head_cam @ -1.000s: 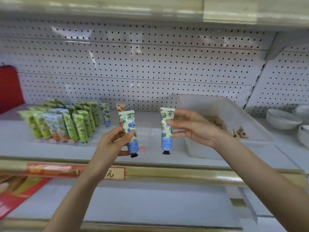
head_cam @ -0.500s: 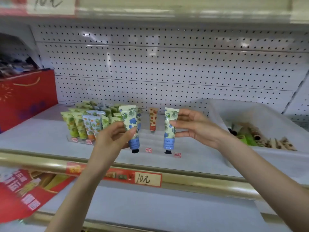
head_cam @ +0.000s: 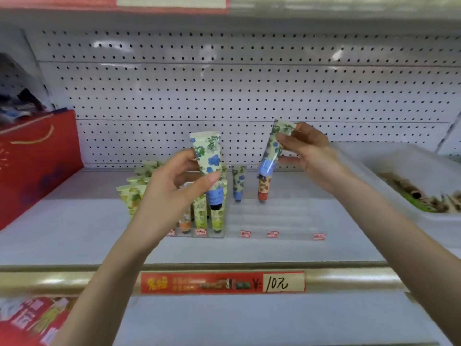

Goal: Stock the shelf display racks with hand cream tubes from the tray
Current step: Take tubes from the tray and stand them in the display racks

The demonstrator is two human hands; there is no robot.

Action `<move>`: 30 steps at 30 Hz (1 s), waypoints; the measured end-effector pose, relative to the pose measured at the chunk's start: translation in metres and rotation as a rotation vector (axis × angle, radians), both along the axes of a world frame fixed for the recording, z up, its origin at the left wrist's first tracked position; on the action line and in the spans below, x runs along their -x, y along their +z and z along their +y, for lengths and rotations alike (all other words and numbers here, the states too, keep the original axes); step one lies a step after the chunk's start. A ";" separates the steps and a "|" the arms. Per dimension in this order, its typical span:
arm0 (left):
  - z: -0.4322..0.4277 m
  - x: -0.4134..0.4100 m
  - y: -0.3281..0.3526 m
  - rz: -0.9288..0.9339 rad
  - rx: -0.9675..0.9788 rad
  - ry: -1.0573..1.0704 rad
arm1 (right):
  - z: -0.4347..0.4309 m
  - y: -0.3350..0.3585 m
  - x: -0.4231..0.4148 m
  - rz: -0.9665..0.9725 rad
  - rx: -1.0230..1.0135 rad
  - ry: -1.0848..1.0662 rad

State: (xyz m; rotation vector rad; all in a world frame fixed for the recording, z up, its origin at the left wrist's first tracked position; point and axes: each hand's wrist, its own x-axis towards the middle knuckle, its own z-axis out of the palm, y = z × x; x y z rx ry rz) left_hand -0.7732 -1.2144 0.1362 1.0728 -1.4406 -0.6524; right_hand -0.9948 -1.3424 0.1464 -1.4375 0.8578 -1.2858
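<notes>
Head view: fingers point(head_cam: 290, 142) of my right hand point(head_cam: 314, 158) are pinching a blue-flowered tube point(head_cam: 271, 151), now tilting it toward the rack point(head_cam: 274, 217) lanes, while my left hand point(head_cam: 172, 196) is gripping a second tube point(head_cam: 207, 156), the tray point(head_cam: 361, 168) lying just right.

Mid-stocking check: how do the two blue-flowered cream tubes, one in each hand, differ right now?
Tilt: the left-hand blue-flowered plastic tube stands nearly upright; the right-hand blue-flowered plastic tube leans, crimped end to the right.
Grip: the left hand holds its tube mid-body; the right hand pinches its tube near the crimped top.
Shared: same print, cap end down, both held above the clear plastic rack.
</notes>
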 end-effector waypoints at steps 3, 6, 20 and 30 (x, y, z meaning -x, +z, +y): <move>-0.009 -0.005 0.004 0.007 0.006 -0.011 | -0.012 0.013 -0.012 0.031 0.070 -0.125; -0.018 -0.004 0.006 -0.026 0.032 -0.015 | -0.029 0.018 -0.023 0.084 0.113 -0.164; -0.044 -0.003 0.001 -0.085 -0.026 0.060 | -0.093 -0.027 -0.040 0.706 0.163 -0.088; -0.045 0.005 -0.005 -0.090 -0.050 0.099 | -0.089 -0.036 -0.031 0.912 0.088 0.061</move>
